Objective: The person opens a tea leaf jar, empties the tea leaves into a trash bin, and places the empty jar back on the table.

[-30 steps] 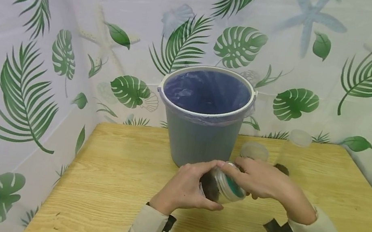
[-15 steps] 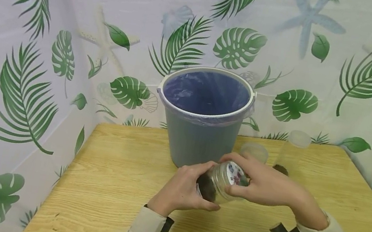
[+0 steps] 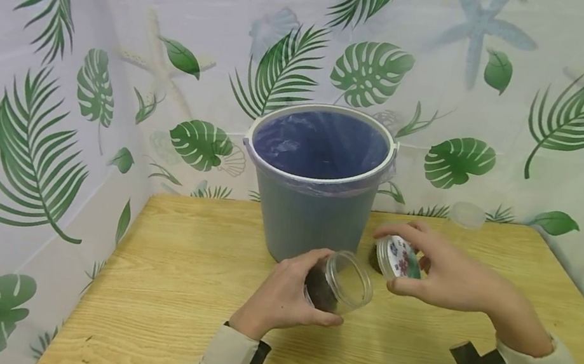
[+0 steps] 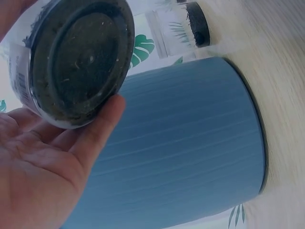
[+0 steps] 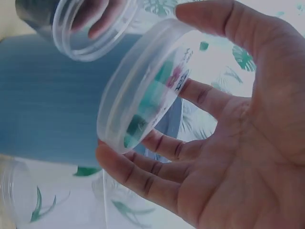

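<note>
My left hand (image 3: 282, 293) grips a clear plastic jar (image 3: 349, 280) with dark contents at its bottom. The jar tilts, its uncovered mouth facing right. From the left wrist view, the jar's dark round base (image 4: 86, 67) and a label on its side show above the fingers. My right hand (image 3: 453, 273) pinches a round screw lid (image 3: 399, 259) by its edge, just right of the jar and apart from it. A floral print with green covers the lid's top. Its clear rim (image 5: 128, 90) sits between thumb and fingers in the right wrist view.
A grey-blue bucket (image 3: 311, 224) with a thin purple liner (image 3: 328, 140) stands behind the hands. Behind the right hand are another clear container (image 3: 467, 215), mostly hidden, and a jar with dark contents (image 4: 198, 24). Leaf-print sheets back the wooden table (image 3: 181, 292).
The right hand turned the lid, lifted it off the jar and moved it to the right and slightly up. The left hand kept the jar nearly in place.
</note>
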Available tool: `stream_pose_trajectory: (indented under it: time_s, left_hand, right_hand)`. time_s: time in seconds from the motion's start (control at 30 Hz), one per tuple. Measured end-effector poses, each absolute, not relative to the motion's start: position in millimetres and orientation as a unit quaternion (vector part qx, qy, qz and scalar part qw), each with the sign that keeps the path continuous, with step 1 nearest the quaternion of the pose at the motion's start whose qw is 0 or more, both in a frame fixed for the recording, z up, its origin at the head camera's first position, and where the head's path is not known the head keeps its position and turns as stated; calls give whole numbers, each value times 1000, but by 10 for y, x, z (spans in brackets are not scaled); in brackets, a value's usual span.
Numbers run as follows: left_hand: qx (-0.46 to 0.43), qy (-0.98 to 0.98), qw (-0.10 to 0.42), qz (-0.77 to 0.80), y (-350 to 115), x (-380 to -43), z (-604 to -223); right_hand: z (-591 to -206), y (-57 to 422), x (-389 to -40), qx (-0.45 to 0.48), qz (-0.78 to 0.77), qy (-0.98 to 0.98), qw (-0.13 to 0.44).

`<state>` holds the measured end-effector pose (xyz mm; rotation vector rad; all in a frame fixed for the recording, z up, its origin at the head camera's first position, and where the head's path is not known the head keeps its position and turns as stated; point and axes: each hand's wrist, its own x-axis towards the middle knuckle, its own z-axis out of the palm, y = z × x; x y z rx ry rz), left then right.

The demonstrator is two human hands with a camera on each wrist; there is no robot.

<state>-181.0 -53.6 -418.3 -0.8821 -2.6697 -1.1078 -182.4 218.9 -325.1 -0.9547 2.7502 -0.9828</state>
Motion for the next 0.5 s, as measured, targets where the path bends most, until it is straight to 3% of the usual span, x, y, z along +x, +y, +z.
stream_pose_trajectory:
  time_s: [0.5]
  left_hand:
    - [-304,-862,62,-400,-398,-1789,-4239]
  right_hand:
    - [-3348,3053,-2042,-155,-300,941,3]
